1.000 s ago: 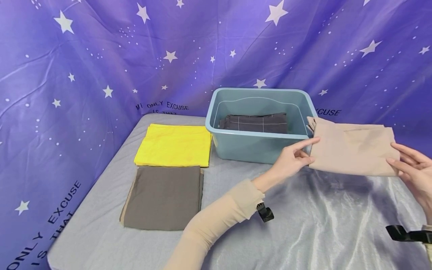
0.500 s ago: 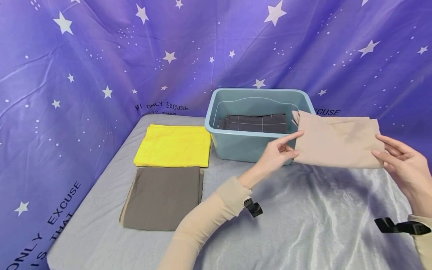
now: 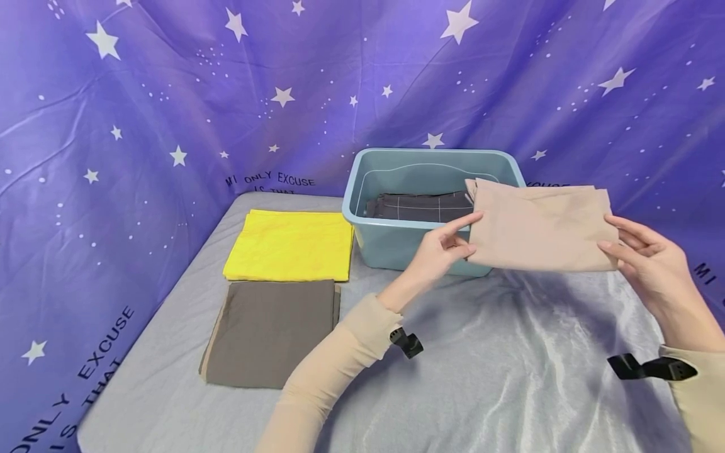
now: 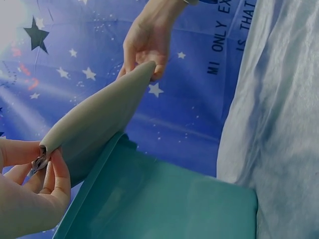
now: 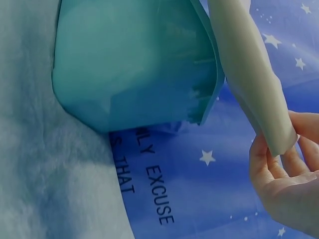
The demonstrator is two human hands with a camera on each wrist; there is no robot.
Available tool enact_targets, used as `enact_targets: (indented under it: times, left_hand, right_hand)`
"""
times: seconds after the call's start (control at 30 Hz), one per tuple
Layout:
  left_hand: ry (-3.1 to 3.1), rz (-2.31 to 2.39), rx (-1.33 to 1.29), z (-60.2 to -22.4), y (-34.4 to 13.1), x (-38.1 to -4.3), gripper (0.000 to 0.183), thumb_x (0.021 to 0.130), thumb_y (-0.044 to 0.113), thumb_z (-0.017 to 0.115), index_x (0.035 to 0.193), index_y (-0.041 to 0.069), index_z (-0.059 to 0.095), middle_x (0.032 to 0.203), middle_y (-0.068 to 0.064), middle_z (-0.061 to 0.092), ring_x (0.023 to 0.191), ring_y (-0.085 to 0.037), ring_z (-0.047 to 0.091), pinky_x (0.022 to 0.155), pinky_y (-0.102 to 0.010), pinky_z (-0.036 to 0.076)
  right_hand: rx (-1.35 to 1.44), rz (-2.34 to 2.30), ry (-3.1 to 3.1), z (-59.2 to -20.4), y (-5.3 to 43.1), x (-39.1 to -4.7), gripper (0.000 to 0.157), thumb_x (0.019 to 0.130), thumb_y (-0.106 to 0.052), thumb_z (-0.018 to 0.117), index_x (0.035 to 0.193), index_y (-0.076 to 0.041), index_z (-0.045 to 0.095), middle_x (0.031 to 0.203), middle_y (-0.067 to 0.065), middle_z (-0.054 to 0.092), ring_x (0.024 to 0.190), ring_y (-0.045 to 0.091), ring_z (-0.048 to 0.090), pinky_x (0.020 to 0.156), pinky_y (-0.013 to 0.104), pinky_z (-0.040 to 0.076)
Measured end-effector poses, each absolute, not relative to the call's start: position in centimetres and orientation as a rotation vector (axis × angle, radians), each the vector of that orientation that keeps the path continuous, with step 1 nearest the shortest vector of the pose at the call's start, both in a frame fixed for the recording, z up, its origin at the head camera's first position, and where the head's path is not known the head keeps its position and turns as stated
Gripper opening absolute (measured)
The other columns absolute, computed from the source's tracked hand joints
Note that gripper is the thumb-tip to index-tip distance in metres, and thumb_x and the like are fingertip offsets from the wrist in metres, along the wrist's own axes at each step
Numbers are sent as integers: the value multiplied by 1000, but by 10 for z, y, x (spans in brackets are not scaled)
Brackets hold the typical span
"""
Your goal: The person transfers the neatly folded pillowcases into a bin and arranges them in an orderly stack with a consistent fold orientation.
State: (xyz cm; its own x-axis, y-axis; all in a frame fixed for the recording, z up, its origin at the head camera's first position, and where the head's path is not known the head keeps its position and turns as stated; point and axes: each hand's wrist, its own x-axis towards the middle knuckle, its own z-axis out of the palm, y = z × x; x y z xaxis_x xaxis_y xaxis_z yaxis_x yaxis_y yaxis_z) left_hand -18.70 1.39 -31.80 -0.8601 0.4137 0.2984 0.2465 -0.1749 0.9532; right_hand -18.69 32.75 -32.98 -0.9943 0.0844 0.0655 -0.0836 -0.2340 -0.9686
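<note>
A folded beige cloth (image 3: 540, 229) is held up in the air at the right end of the blue-green bin (image 3: 413, 242), covering part of its rim. My left hand (image 3: 433, 255) pinches the cloth's left edge between thumb and fingers, and my right hand (image 3: 651, 264) pinches its right edge. In the left wrist view the beige cloth (image 4: 94, 119) spans between both hands above the bin's wall (image 4: 169, 199). The right wrist view shows my right hand (image 5: 294, 174) gripping one end. Inside the bin lies a folded dark checked cloth (image 3: 419, 206), its right part hidden.
Left of the bin a folded yellow cloth (image 3: 291, 245) lies on the grey-covered surface (image 3: 481, 377). A folded grey-brown cloth (image 3: 269, 333) lies in front of it. Behind everything hangs a purple curtain (image 3: 317, 50) with white stars.
Both hands have carried the beige cloth leftward and slightly up, from beside the bin to over its right end. The bin and the lying cloths have stayed put.
</note>
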Motion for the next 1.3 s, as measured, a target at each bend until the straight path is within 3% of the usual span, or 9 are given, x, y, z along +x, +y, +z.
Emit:
enact_targets:
  times: [0.13, 0.23, 0.4, 0.5, 0.57, 0.67, 0.73, 1.1, 1.3]
  left_hand:
    - [1929, 2226, 766, -328, 9, -197, 51, 86, -9, 53, 135, -1, 42, 121, -27, 50, 67, -1, 54, 68, -15, 44]
    - [1947, 2251, 737, -330, 4, -199, 51, 85, -9, 55, 134, 1, 44, 129, -20, 49, 68, -1, 54, 68, -15, 45]
    - [1967, 2281, 691, -329, -5, -201, 51, 85, -8, 55, 133, 3, 46, 135, -12, 47, 70, -1, 55, 68, -17, 45]
    - [1976, 2290, 675, -328, -11, -203, 50, 85, -8, 54, 133, 3, 46, 136, -11, 46, 71, -1, 55, 68, -17, 45]
    - [1990, 2291, 672, -327, -15, -204, 50, 85, -8, 54, 133, 3, 46, 136, -11, 47, 71, -1, 55, 69, -17, 45]
    - [2008, 2291, 665, -325, -22, -207, 49, 86, -8, 54, 133, 3, 46, 136, -10, 47, 72, -1, 55, 70, -18, 45]
    - [2019, 2294, 651, -324, -25, -208, 49, 86, -8, 53, 133, 3, 46, 136, -9, 47, 72, -2, 55, 70, -18, 44]
    - [2041, 2312, 538, -318, -43, -220, 48, 86, -8, 52, 132, 4, 47, 133, -11, 49, 67, -4, 52, 67, -18, 43]
    - [2039, 2319, 499, -313, -50, -227, 47, 86, -7, 51, 132, 3, 47, 135, -11, 48, 66, -4, 50, 66, -18, 44]
  right_hand:
    - [27, 2438, -1860, -327, 321, -190, 52, 83, 11, 55, 128, -16, 55, 151, -6, 17, 133, -2, 12, 68, 7, 43]
    - [46, 2482, -1853, -324, 317, -193, 51, 84, 11, 54, 127, -17, 56, 153, -1, 6, 135, -2, 4, 68, 8, 43]
    - [60, 2531, -1845, -319, 306, -197, 50, 84, 11, 53, 123, -18, 59, 153, 0, 5, 136, 0, 4, 67, 10, 44]
    - [64, 2529, -1866, -316, 299, -199, 49, 84, 10, 54, 122, -20, 60, 152, -4, 12, 135, -1, 8, 70, 9, 44]
    - [95, 2553, -1842, -314, 294, -201, 48, 83, 12, 54, 120, -18, 62, 146, -6, 31, 130, -1, 25, 69, 10, 45]
    - [148, 2585, -1806, -312, 287, -204, 46, 82, 15, 53, 116, -14, 64, 123, -6, 57, 109, 1, 52, 64, 13, 47]
    - [172, 2581, -1823, -310, 284, -207, 45, 82, 15, 53, 115, -14, 65, 112, -8, 62, 92, 2, 59, 62, 14, 47]
    - [299, 2629, -1846, -300, 264, -218, 42, 84, 15, 52, 114, -11, 64, 103, -2, 67, 71, 6, 59, 53, 15, 43]
    - [302, 2669, -1847, -297, 256, -227, 41, 84, 15, 52, 112, -12, 65, 99, 0, 67, 70, 8, 57, 52, 16, 40]
